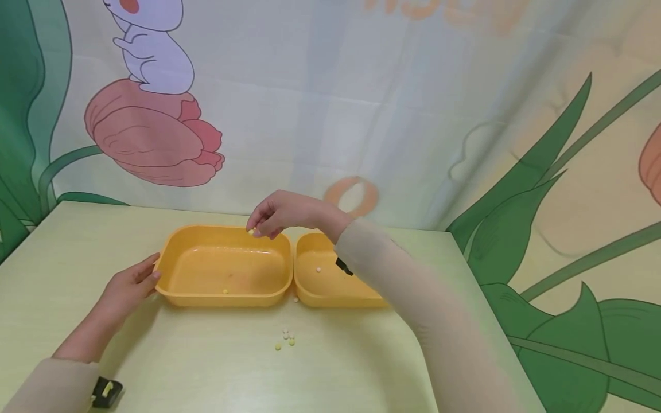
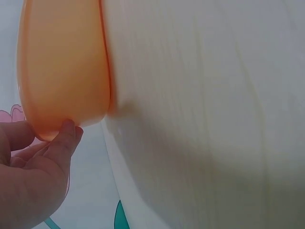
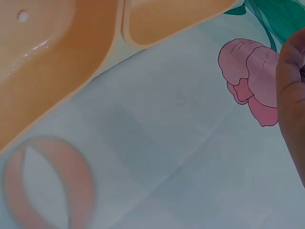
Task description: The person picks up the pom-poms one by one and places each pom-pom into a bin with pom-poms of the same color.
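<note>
Pale wood-grain table (image 1: 206,367); on it, rounded rectangular yellow plastic left tray (image 1: 222,300) beside matching right tray (image 1: 335,301) (partly behind beige right sleeve (image 1: 413,281)). Left hand (image 1: 126,292) grips left tray's outer end. Right hand (image 1: 281,212), above same tray, pinches small round yellow bead (image 1: 251,232). Another yellow bead (image 1: 225,292) lies inside; white bead (image 1: 318,269) in right tray.

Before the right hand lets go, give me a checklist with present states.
1. Right hand pinches a yellow piece: ok.
2. Left hand grips the left tray: ok.
3. Only yellow in the left tray: ok; one other yellow piece.
4. Held piece clear of the far rim: cannot tell; its height is unclear.
5. Only white in the right tray: cannot tell; one white piece shows, the right sleeve hides part.
6. Table free of loose pieces: not ok; yellow and white ones lie before the trays.
</note>
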Tool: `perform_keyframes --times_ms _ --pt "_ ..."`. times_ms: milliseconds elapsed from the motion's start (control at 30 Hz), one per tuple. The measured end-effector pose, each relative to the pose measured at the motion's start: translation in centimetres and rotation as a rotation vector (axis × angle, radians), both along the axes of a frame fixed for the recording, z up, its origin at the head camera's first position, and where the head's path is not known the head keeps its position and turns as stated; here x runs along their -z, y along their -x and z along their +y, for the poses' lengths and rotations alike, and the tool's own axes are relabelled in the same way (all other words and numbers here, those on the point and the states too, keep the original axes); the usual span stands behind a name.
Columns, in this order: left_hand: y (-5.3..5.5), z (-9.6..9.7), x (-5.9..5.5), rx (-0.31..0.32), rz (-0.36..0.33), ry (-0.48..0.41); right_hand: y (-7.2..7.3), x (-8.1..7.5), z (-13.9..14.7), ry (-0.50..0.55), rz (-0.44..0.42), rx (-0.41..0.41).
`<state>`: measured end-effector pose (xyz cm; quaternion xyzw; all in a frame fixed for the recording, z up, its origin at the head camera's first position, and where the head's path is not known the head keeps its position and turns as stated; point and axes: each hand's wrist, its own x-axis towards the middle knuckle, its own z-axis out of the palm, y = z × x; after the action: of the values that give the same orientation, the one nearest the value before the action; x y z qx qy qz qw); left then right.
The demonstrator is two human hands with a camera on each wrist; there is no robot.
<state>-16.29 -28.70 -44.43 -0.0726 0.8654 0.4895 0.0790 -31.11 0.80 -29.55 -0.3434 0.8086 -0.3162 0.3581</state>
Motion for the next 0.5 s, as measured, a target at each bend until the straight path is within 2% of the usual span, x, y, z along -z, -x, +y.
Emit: perform_keyframes --times_ms 267,500 --pt "0.0 0.1 0.0 0.0 -0.009 0.015 0.9 0.5 -3.0 -0.078 -0.009 -0.082" --pt "0.0 0.0 0.1 0.008 0.003 0.019 1.4 1.1 -5.4 -0.122 -0.012 -0.105"
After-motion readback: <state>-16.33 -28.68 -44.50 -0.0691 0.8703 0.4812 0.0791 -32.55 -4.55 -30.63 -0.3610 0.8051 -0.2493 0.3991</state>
